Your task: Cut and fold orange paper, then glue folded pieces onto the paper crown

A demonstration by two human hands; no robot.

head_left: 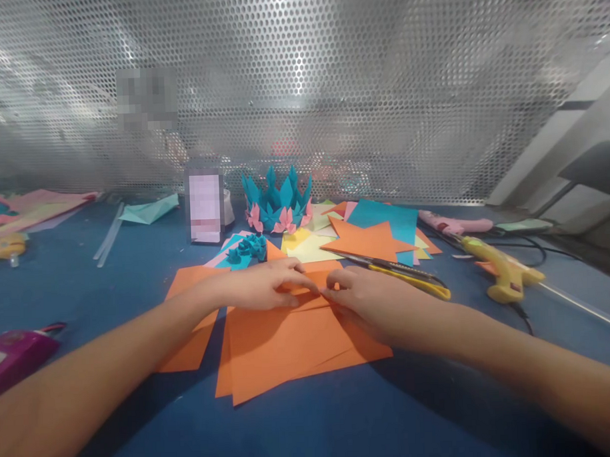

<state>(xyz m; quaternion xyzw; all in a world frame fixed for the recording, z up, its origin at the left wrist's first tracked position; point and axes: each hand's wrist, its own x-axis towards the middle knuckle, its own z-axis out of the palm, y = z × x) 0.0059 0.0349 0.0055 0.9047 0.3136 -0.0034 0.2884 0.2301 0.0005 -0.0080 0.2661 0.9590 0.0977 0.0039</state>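
Both hands meet over a stack of orange paper sheets (279,353) on the blue table. My left hand (269,284) comes in from the left, its index finger and thumb bent down onto an orange paper (319,273) at the top of the stack. From the other side, my right hand (362,298) pinches that same paper with thumb and index finger, close to the left fingertips. Folds in the paper are partly hidden under the fingers. Another orange sheet (189,346) lies beneath the left forearm.
Behind the hands stands a blue paper crown (278,196) with pink flowers, beside a propped phone (205,208). Yellow-handled scissors (411,278) and an orange paper star (368,238) lie near my right hand. Yellow (506,268) and pink (455,223) glue guns with cords are at right.
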